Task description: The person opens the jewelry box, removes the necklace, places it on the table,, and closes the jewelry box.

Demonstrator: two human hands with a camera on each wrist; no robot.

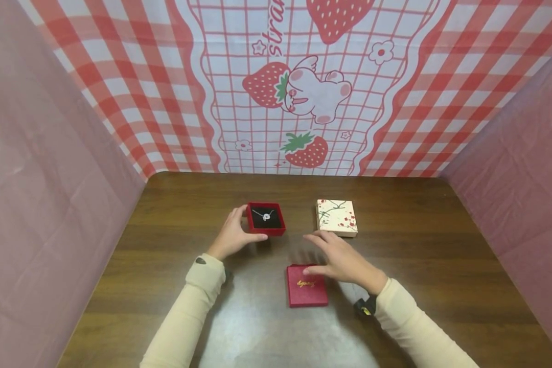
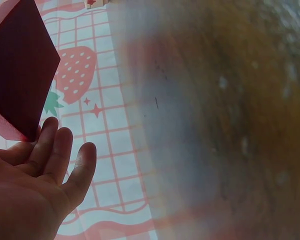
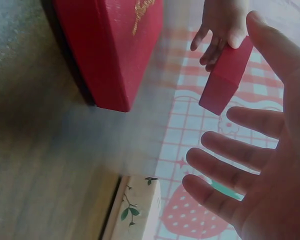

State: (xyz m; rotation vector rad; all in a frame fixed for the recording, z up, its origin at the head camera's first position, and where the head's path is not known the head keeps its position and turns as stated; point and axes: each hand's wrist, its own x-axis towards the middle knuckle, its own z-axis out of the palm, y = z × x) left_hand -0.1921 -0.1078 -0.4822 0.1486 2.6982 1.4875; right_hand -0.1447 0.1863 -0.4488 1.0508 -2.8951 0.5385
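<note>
My left hand (image 1: 232, 236) holds a small red jewellery box (image 1: 273, 232) at its left side, with the thumb along the near edge. A silver necklace with a round pendant (image 1: 267, 216) lies on the black padding inside. The box (image 2: 20, 70) is lifted off the table, its dark red base showing in the left wrist view. My right hand (image 1: 342, 258) hovers over a red lid (image 1: 307, 295) with gold lettering. Its fingers are spread and hold nothing, as the right wrist view shows. The lid (image 3: 110, 55) lies flat on the table.
A cream box with a red blossom pattern (image 1: 336, 214) rests on the brown wooden table (image 1: 409, 225) just beyond my right fingers. A strawberry-print cloth (image 1: 294, 102) hangs behind the table, and pink cloth (image 1: 524, 133) hangs at both sides.
</note>
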